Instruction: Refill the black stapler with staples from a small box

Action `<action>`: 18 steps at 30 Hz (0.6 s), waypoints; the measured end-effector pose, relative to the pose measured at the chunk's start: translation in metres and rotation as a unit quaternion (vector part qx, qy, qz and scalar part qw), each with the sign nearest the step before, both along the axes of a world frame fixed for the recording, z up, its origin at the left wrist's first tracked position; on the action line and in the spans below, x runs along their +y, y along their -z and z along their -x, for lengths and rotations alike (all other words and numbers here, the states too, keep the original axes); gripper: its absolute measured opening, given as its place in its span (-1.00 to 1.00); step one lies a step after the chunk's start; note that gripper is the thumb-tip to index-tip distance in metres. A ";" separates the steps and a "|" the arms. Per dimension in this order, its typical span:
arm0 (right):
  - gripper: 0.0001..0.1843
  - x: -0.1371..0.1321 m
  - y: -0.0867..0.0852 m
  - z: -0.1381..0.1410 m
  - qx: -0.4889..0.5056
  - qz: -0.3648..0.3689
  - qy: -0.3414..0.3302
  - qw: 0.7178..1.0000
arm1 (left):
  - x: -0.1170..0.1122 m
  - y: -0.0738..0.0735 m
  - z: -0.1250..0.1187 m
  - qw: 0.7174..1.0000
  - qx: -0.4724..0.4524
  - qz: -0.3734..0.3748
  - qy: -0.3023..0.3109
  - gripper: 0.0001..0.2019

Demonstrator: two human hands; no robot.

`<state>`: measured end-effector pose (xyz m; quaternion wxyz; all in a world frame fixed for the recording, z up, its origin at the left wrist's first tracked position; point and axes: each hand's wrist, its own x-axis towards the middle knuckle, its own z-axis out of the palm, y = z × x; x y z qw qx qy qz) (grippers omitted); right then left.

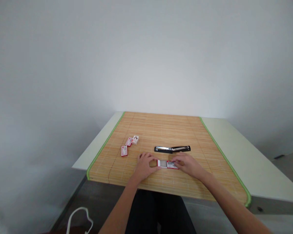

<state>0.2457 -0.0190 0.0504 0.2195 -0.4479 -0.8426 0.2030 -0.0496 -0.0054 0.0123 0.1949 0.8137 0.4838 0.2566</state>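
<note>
One left hand [144, 165], one right hand [189, 164], each grip clamped on one box [163, 163]; one stapler [163, 149], three cartons [124, 150]

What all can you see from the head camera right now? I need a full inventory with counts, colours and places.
Part-open sliding box: 1, red and white, grey inside, between the hands
Stapler: 1, black and silver, opened out, beyond the hands
Small closed boxes: 3, white with red, grouped on the left of the mat
Bamboo mat: 1, tan with green edging, on the table
Table: 1, white, under the mat
Walls: count unclear, pale grey, behind and beside
Floor: 1, dark grey, below
Curved object: 1, white, bottom left, identity unclear
Legs: 2, dark trousers, bottom centre
Left hand: 1, bare, gripping the box's left end
Right hand: 1, bare, touching its right end
</note>
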 end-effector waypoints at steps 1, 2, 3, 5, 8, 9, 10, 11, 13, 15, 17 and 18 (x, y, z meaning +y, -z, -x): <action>-0.76 -0.002 0.003 -0.002 0.002 -0.004 0.000 1.000 | 0.000 0.000 0.000 1.000 0.001 0.000 0.001 -0.61; -0.74 -0.005 0.005 -0.003 0.004 -0.007 0.000 1.000 | 0.000 0.000 0.000 1.000 0.001 0.000 0.001 -0.61; -0.73 -0.007 0.006 -0.004 0.008 -0.008 0.000 1.000 | 0.000 0.001 0.000 1.000 0.002 0.000 0.000 -0.61; -0.70 -0.012 0.007 -0.007 0.016 -0.008 0.004 1.000 | 0.000 0.001 0.000 1.000 0.004 0.000 -0.002 -0.61; -0.63 -0.017 0.009 -0.014 0.029 -0.004 0.028 0.999 | 0.001 0.001 0.000 1.000 0.001 0.000 0.000 -0.61; -0.60 -0.018 0.010 -0.017 0.030 0.002 0.036 0.999 | 0.001 0.001 0.000 1.000 0.000 0.001 0.001 -0.62; -0.57 -0.019 0.010 -0.019 0.029 0.011 0.043 0.999 | 0.001 0.000 0.000 1.000 -0.002 0.002 0.002 -0.62; -0.58 -0.020 0.011 -0.020 0.027 0.023 0.048 0.998 | 0.001 0.000 0.000 1.000 -0.002 0.004 0.001 -0.62; -0.63 -0.021 0.013 -0.020 0.023 0.049 0.052 0.997 | 0.001 -0.001 -0.001 1.000 -0.001 0.010 0.001 -0.61; -0.67 -0.022 0.013 -0.016 0.030 0.062 0.051 0.996 | 0.001 -0.002 -0.002 1.000 0.001 0.018 0.003 -0.61; -0.68 -0.021 0.012 -0.009 0.039 0.064 0.048 0.996 | 0.002 -0.004 -0.005 1.000 0.002 0.023 0.011 -0.60; -0.69 -0.021 0.012 -0.004 0.042 0.064 0.048 0.996 | 0.002 -0.004 -0.007 1.000 0.003 0.025 0.015 -0.59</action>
